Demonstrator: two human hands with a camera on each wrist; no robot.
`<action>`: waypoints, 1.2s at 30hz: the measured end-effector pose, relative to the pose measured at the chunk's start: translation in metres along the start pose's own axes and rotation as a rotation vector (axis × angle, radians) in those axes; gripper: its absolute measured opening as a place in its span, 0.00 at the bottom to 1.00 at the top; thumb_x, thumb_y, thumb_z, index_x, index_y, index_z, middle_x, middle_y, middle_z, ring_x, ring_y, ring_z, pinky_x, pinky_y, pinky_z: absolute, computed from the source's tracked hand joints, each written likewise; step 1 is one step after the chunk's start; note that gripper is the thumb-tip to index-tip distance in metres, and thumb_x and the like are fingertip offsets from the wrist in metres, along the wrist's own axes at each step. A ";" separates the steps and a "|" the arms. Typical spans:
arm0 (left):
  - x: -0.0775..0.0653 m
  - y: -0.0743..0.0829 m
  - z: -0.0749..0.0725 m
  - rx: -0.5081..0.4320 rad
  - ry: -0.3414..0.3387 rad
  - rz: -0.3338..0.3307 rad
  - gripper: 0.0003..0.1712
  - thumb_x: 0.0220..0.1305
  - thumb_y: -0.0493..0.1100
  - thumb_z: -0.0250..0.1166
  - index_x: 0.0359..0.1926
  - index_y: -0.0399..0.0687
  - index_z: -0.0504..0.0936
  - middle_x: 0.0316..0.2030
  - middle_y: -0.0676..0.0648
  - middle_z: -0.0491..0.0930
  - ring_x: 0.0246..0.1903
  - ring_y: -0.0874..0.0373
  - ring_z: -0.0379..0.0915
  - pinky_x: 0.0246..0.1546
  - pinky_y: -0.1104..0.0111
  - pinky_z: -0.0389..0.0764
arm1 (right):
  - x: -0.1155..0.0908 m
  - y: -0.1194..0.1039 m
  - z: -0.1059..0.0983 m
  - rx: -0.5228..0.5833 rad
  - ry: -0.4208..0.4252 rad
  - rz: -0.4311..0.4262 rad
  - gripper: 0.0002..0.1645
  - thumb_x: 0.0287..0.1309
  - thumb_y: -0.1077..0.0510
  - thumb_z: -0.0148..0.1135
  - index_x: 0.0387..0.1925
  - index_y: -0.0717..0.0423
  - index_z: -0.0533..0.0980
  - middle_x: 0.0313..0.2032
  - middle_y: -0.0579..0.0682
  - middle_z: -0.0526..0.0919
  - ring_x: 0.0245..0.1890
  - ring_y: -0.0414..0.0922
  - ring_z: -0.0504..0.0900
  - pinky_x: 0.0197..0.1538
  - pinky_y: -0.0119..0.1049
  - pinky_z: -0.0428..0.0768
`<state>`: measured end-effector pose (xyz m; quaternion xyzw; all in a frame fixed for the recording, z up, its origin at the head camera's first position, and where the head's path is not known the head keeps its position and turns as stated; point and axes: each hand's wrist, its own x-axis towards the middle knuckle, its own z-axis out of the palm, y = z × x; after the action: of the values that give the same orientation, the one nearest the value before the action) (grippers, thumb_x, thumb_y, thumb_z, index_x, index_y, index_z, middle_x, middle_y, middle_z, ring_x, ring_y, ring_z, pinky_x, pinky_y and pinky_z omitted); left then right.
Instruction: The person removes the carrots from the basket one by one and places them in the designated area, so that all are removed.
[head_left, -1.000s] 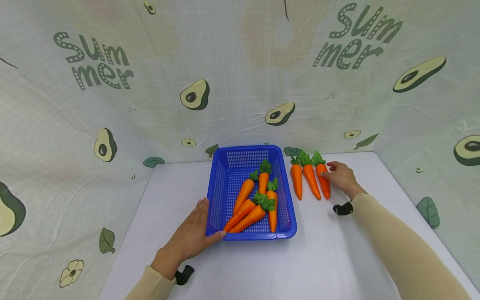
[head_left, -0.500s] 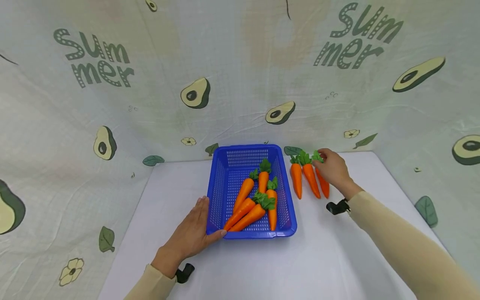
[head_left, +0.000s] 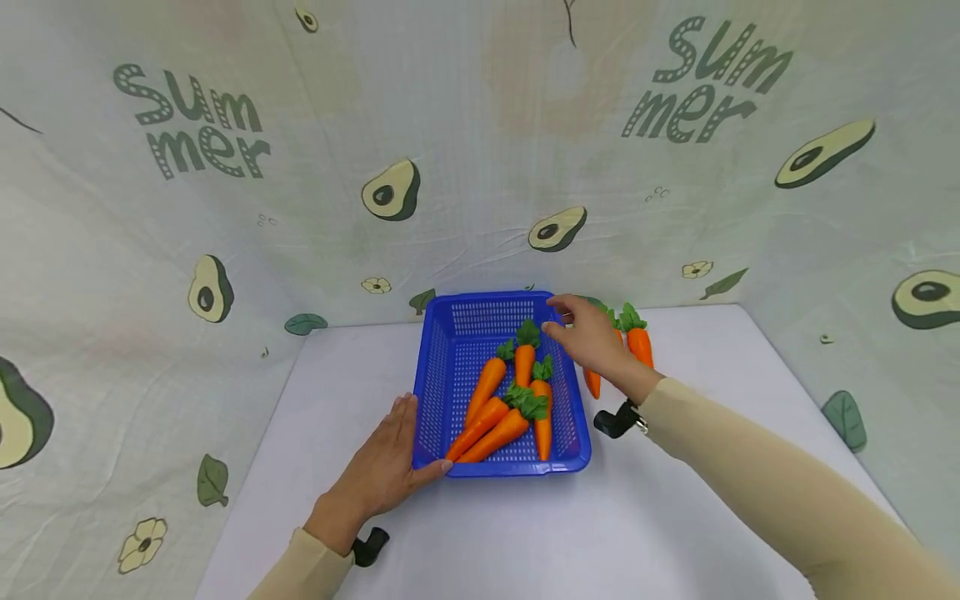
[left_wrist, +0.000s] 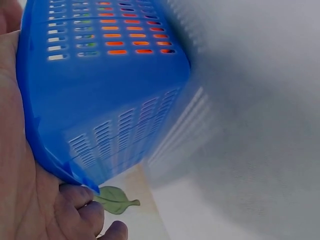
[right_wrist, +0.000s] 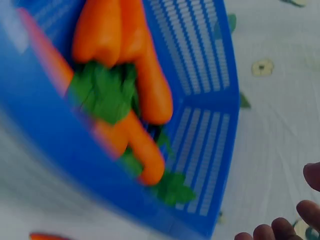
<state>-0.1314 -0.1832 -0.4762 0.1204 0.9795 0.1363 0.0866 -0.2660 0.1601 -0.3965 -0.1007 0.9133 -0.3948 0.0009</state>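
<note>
A blue plastic basket (head_left: 504, 471) sits mid-table, holding several orange carrots (head_left: 489, 385) with green leafy tops. Along its left side lies my left hand (head_left: 375, 467), fingers extended against the rim and thumb over the near left corner. My right hand (head_left: 596, 340) hovers at the far right rim, thumb and forefinger apart, nothing between them. In the right wrist view, its fingertips (right_wrist: 280, 227) show just outside the basket wall. Beside the basket, a row of three carrots (head_left: 641, 343) lies on the table, partly covered by my right hand and wrist.
A white table (head_left: 525, 542) carries the basket. Behind it and along both sides hangs a pale cloth (head_left: 465, 108) printed with avocados and lettering. Each wrist wears a small black camera mount (head_left: 617, 419).
My right hand moves from the outermost loose carrot up to its leaves, then left across the row to the basket's far right rim. My left hand stays put.
</note>
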 end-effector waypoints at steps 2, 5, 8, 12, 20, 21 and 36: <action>-0.001 0.000 0.000 -0.005 0.006 0.000 0.72 0.63 0.84 0.54 0.85 0.39 0.36 0.85 0.37 0.40 0.84 0.40 0.39 0.80 0.45 0.56 | 0.003 -0.012 0.012 0.008 -0.033 -0.022 0.32 0.73 0.52 0.62 0.73 0.57 0.71 0.68 0.65 0.77 0.66 0.63 0.79 0.66 0.60 0.80; -0.001 0.000 0.000 -0.013 0.012 0.009 0.72 0.63 0.84 0.54 0.85 0.38 0.38 0.85 0.37 0.41 0.84 0.40 0.40 0.80 0.45 0.56 | 0.008 -0.024 0.029 0.005 -0.074 -0.044 0.32 0.72 0.53 0.63 0.73 0.57 0.72 0.67 0.64 0.78 0.65 0.62 0.79 0.65 0.59 0.80; -0.002 0.000 -0.001 -0.021 0.020 0.024 0.71 0.64 0.83 0.55 0.85 0.37 0.39 0.85 0.36 0.42 0.84 0.40 0.40 0.80 0.46 0.56 | 0.011 -0.032 0.046 -0.004 -0.113 -0.039 0.33 0.71 0.54 0.63 0.74 0.56 0.71 0.66 0.64 0.78 0.63 0.61 0.80 0.64 0.58 0.80; -0.002 -0.001 -0.001 -0.019 0.025 0.033 0.71 0.64 0.83 0.54 0.85 0.37 0.39 0.85 0.36 0.42 0.84 0.40 0.40 0.81 0.46 0.56 | 0.015 -0.037 0.067 0.008 -0.178 -0.004 0.34 0.70 0.56 0.63 0.75 0.55 0.70 0.69 0.63 0.76 0.66 0.60 0.78 0.65 0.58 0.80; -0.003 -0.001 0.000 -0.014 0.040 0.030 0.70 0.65 0.83 0.54 0.85 0.38 0.40 0.85 0.37 0.44 0.84 0.41 0.42 0.80 0.47 0.58 | 0.025 -0.031 0.096 -0.016 -0.234 0.056 0.36 0.68 0.60 0.61 0.76 0.55 0.69 0.43 0.57 0.85 0.27 0.44 0.76 0.38 0.41 0.80; -0.004 -0.001 0.000 -0.018 0.039 0.029 0.70 0.65 0.82 0.54 0.85 0.38 0.41 0.85 0.37 0.44 0.84 0.41 0.42 0.80 0.47 0.58 | 0.027 -0.029 0.098 -0.009 -0.245 0.066 0.36 0.68 0.61 0.61 0.76 0.54 0.69 0.37 0.57 0.84 0.23 0.44 0.70 0.34 0.39 0.76; -0.004 -0.001 0.000 -0.015 0.039 0.032 0.69 0.66 0.82 0.53 0.85 0.37 0.41 0.84 0.37 0.45 0.84 0.42 0.43 0.80 0.48 0.58 | 0.037 -0.015 0.127 0.184 -0.337 0.081 0.36 0.69 0.64 0.64 0.76 0.55 0.68 0.71 0.64 0.74 0.65 0.59 0.79 0.64 0.53 0.82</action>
<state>-0.1280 -0.1854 -0.4763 0.1327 0.9779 0.1474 0.0662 -0.2891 0.0522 -0.4704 -0.1281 0.8637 -0.4536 0.1788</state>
